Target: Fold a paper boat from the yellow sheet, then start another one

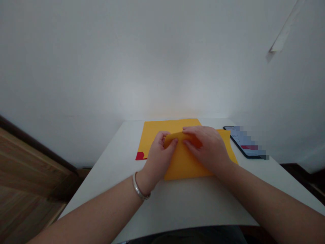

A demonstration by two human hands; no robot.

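Both hands are on a sheet of yellow paper (pixel 188 162) that is raised and bent up towards me at its far edge. My left hand (pixel 161 149) pinches the upper left part of that edge, thumb on the near face and fingers behind. My right hand (pixel 208 144) grips the same edge just to the right, its thumb below and its fingers over the top. Behind them another yellow sheet (pixel 157 130) lies flat, with a red piece (pixel 140 156) at its near left corner. My hands hide part of both sheets.
A phone (pixel 240 140) with a lit, partly blurred screen lies at the right of the white table (pixel 109 169). The wall (pixel 162 67) rises right behind the table. Wooden furniture (pixel 27 179) stands at the lower left.
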